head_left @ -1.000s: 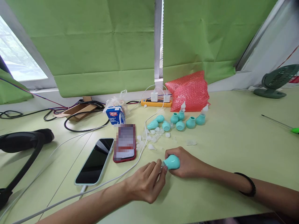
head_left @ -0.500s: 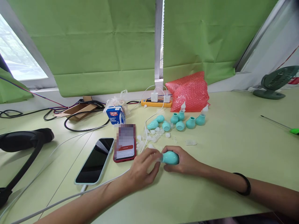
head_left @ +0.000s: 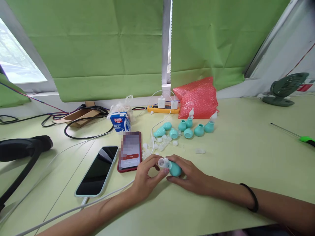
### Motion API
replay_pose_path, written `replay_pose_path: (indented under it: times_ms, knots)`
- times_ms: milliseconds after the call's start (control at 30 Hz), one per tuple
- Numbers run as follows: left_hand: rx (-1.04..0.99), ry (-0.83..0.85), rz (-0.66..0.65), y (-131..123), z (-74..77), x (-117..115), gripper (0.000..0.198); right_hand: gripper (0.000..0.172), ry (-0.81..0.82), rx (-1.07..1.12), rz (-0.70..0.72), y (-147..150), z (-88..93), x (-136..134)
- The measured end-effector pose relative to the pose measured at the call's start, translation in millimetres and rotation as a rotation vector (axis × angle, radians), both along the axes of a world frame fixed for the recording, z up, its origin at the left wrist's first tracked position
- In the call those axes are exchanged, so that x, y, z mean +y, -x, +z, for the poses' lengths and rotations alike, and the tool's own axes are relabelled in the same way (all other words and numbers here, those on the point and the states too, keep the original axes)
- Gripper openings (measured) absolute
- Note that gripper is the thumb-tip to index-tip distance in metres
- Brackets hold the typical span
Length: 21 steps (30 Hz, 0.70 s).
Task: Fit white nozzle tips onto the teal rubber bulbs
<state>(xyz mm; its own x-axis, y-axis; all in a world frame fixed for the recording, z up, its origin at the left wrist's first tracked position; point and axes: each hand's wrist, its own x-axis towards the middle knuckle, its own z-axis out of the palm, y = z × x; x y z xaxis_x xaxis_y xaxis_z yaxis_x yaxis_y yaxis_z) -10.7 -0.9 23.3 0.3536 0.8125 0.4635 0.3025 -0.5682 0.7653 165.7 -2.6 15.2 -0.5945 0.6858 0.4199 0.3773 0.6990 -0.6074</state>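
My right hand point(head_left: 188, 172) is wrapped round a teal rubber bulb point(head_left: 175, 169), which lies on its side with its neck toward the left. My left hand point(head_left: 147, 177) pinches a clear plastic nozzle piece point(head_left: 162, 162) at the bulb's neck. Whether the two parts are joined I cannot tell. Beyond the hands stand several more teal bulbs point(head_left: 199, 130), two of them bearing clear pointed tips point(head_left: 191, 113). Small clear and white plastic pieces point(head_left: 165, 144) lie scattered in front of these bulbs.
Two phones point(head_left: 97, 172) point(head_left: 130, 151) lie left of my hands, with a white cable crossing under my left arm. Behind are a blue milk carton point(head_left: 120, 121), an orange power strip point(head_left: 163, 109) and a red bubble-wrap bag point(head_left: 197, 98). At right are a screwdriver point(head_left: 286, 129) and a fan point(head_left: 283, 90).
The bulb has turned so its neck and the clear nozzle piece now face more toward me. The nozzle piece shows plainly, where my left fingers covered it before.
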Motion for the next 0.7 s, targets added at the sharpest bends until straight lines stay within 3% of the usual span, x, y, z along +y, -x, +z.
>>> replay_pose_path:
  times_ms: [100, 167, 300, 400, 500, 700]
  knots:
    - [-0.062, -0.014, 0.013, 3, -1.2, -1, 0.013, 0.053, -0.131, -0.026, 0.027, -3, 6.2, -1]
    - [-0.091, 0.027, 0.030, 4, -3.3, -1, 0.017, 0.050, -0.224, -0.028, -0.009, -8, 10.1, 4]
    - [-0.088, 0.147, 0.032, 5, -5.9, -1, 0.021, 0.032, -0.432, -0.075, -0.284, -22, 7.5, 33]
    - [-0.053, 0.166, 0.025, 4, -5.0, 0, 0.020, 0.028, -0.416, -0.289, -0.460, -32, -2.0, 57]
    - [0.005, 0.161, 0.040, 3, -3.8, 0, 0.017, 0.027, -0.349, -0.425, -0.469, -37, -11.8, 70]
    - [0.075, 0.124, 0.066, 4, -2.7, -1, 0.019, 0.016, -0.345, -0.299, -0.422, -36, -10.1, 70]
